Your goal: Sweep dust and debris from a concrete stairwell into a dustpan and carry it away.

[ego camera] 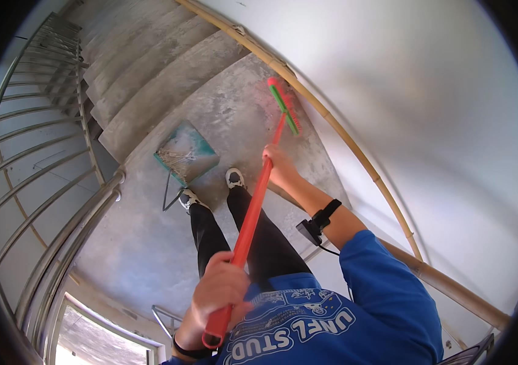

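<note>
Both of my hands grip a broom by its red handle (253,207). Near the handle's top end, close to my body, my left hand (221,285) is wrapped around it. Farther down the handle, my right hand (277,162) holds it above the floor. The green broom head (279,99) with pink-red bristles is by the wall at the edge of the landing. A green dustpan (206,147) lies on the floor ahead of my feet, with dust and pale debris in it. Its thin metal handle (166,191) reaches towards one shoe.
Concrete steps (163,68) adjoin the landing (142,242) at upper left. Metal railings (35,155) run along the left side. Bamboo poles (336,125) lean along the white wall (423,91) on the right. A window (104,335) shows at lower left.
</note>
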`<act>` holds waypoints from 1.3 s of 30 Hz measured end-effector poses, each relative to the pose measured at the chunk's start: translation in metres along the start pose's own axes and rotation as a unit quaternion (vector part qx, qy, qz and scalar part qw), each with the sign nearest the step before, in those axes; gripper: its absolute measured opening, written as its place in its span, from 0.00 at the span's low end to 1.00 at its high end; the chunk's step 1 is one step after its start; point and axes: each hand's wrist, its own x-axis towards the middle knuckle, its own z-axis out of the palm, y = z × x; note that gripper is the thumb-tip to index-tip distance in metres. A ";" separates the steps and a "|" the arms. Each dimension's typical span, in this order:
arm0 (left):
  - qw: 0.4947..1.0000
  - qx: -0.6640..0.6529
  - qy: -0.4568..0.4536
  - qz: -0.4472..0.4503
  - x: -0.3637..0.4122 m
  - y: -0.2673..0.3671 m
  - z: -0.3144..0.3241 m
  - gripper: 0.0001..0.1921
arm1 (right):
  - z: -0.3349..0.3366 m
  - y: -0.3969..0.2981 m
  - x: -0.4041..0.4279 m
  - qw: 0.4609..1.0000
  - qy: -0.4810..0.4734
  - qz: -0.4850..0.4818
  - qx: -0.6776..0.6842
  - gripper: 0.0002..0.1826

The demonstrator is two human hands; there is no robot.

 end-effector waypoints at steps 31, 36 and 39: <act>0.994 0.012 -0.103 0.017 0.025 0.012 0.005 0.12 | -0.016 -0.002 -0.032 0.999 -0.015 0.032 0.026 0.03; 0.993 -0.033 -0.115 0.015 0.058 -0.027 0.016 0.11 | -0.014 0.058 -0.071 0.989 0.099 0.108 -0.022 0.02; 0.992 -0.084 -0.094 0.010 0.069 -0.060 0.025 0.11 | -0.011 0.088 -0.083 0.983 0.103 0.150 -0.010 0.02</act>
